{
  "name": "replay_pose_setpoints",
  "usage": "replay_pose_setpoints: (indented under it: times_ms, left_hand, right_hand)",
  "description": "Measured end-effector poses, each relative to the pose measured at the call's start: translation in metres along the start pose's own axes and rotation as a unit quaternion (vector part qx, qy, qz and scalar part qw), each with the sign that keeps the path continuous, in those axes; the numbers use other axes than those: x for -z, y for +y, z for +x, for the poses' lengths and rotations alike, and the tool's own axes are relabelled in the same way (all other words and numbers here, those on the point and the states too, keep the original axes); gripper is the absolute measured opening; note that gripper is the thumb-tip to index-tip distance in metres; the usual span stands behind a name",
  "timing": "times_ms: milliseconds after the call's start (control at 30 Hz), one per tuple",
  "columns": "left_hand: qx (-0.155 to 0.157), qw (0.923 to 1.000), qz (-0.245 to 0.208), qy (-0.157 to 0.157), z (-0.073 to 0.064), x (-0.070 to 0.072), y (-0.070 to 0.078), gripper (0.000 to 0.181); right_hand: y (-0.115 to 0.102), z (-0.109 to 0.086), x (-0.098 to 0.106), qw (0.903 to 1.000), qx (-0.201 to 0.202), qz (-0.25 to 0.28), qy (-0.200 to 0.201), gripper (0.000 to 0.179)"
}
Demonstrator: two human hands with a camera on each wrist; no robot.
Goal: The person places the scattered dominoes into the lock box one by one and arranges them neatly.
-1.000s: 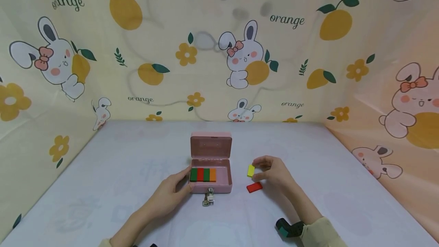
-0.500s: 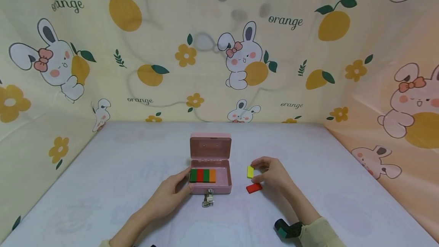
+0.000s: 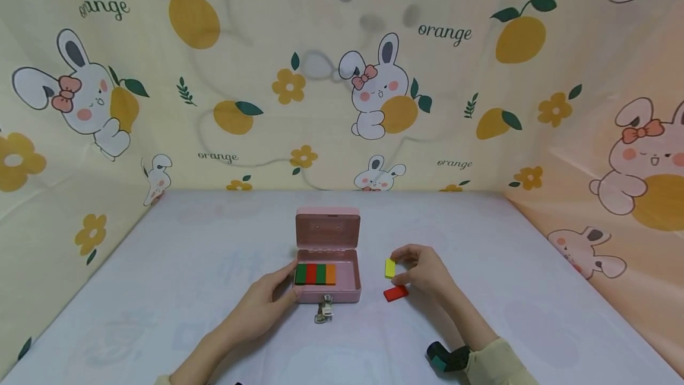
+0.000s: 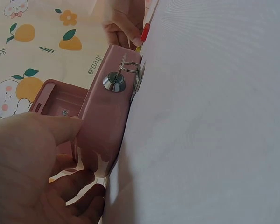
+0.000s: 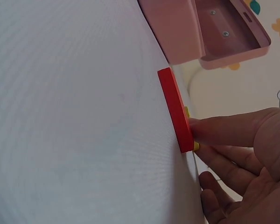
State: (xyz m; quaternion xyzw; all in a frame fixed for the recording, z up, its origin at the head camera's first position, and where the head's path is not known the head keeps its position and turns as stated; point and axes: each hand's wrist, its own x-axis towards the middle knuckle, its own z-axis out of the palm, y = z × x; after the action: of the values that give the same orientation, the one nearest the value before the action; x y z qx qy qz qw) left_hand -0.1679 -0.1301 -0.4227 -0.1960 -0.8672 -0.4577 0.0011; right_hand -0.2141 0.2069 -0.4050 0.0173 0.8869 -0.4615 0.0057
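Note:
A pink metal cash box (image 3: 328,296) stands with its lid (image 3: 328,229) raised. Green, red and orange blocks (image 3: 331,274) lie in a row along its left side inside. My left hand (image 3: 262,305) holds the box's left end, the thumb at the front corner; the left wrist view shows the thumb on the rim and fingers along the side. Right of the box, my right hand (image 3: 426,269) pinches a yellow block (image 3: 390,268) between thumb and fingers, at the tabletop. Just in front of it lies a red block (image 3: 395,293), which mostly hides the yellow one in the right wrist view (image 5: 176,112).
A key with a ring (image 4: 130,67) sits in the lock (image 4: 114,82) on the box's front, with more keys hanging down. White cloth (image 3: 342,349) covers the table. A printed curtain (image 3: 320,106) rises behind and at both sides.
Both hands, the box and the blocks keep their places over the last second. Only the head view has shifted very slightly.

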Motion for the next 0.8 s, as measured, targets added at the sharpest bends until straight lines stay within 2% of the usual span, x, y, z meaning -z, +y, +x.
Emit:
replay_pose_setpoints:
  times_ms: [800]
  left_hand:
    - [0.001,1.0,-0.006,0.005,-0.0013,-0.0005,0.0015,0.064]
  right_hand:
    - [0.0004,-0.0022,-0.0014,0.9998,0.009,-0.016,0.009,0.038]
